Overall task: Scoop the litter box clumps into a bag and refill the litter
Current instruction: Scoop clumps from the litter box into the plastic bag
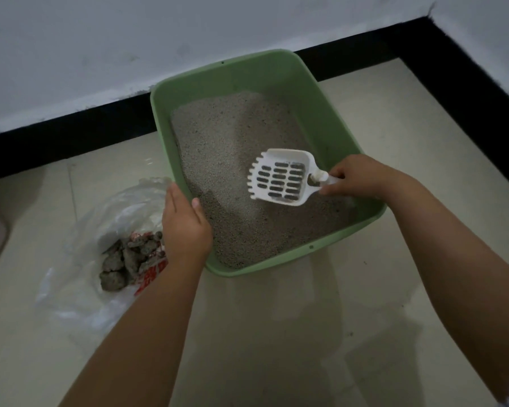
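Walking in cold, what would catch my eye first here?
The green litter box in the middle of the floor, with a white slotted scoop held over the grey litter by the right hand. To its left, a clear plastic bag holds dark clumps.

Litter box (329, 107): green, rectangular, on floor, filled with grey litter (232, 136) | scoop (279, 177): white, slotted, above litter at box's 4 o'clock | bag (80, 259): clear plastic, open, at box's 8 o'clock, holding grey clumps (127, 259)
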The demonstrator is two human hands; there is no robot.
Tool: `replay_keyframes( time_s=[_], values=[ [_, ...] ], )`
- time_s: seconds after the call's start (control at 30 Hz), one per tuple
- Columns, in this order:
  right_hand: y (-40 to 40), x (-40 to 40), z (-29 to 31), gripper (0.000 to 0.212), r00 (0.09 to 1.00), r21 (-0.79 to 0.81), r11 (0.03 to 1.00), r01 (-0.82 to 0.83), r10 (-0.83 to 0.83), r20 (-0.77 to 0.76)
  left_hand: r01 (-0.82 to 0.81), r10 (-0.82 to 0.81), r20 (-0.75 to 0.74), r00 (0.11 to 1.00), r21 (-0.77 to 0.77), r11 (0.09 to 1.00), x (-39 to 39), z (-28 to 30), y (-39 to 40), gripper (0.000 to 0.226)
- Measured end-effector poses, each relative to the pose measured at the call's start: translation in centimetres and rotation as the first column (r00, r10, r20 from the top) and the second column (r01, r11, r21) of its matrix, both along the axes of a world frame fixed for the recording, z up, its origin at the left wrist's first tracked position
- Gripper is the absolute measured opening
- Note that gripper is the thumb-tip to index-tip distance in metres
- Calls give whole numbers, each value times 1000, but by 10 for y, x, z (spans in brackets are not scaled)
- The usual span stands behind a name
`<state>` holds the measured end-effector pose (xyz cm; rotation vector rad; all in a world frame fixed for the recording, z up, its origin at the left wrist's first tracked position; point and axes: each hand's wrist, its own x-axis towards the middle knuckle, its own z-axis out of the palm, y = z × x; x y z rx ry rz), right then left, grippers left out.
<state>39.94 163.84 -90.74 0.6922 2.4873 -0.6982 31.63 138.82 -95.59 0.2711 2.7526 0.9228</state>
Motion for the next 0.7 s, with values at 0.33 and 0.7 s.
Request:
replay_keyframes(
  time_s=[0.33, 0.7],
  values=[
    [-30, -12, -18, 37, 928, 19, 951, -309, 297, 225, -4, 4, 6, 1000, 17, 1000, 0, 0, -1, 53],
    [-62, -29, -38, 43, 906, -15, 938, -345, 338, 256, 0, 0, 2, 1000, 62, 998, -1, -3, -1, 53]
  ],
)
